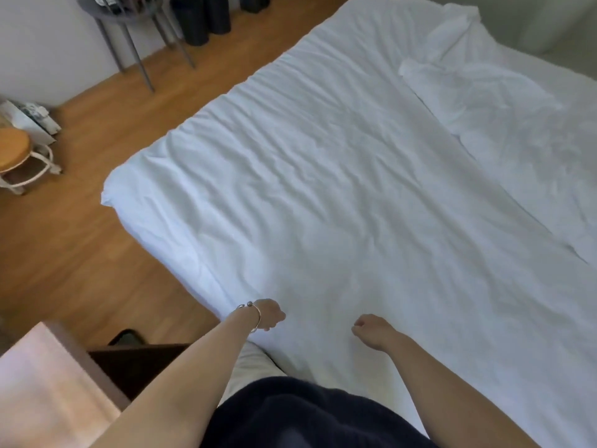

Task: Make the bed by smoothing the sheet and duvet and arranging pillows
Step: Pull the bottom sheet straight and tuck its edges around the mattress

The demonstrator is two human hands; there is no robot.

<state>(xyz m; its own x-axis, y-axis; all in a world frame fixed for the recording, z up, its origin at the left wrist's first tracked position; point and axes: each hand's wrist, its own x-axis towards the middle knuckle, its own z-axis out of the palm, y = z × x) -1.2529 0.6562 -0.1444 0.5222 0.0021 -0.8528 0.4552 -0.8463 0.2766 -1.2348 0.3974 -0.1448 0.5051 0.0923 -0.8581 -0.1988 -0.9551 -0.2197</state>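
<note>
The fingers of the left hand [269,315] curl under out of sight against the duvet [323,189], so whether they pinch the cloth cannot be told; the same goes for the right hand [371,329], whose fingertips fold beneath the palm. The duvet covers the mattress, and its right part runs off the picture's edge. Beyond the duvet's far right corner, the pillow [458,24] is blurred and partly folded into the bedding, its outline unclear. Left of the duvet, the round stool [14,150] is cut by the frame's edge, as is the wooden surface [48,383] by the near corner. The dark cylinders [206,14] past the duvet's far edge are cropped at the top.
</note>
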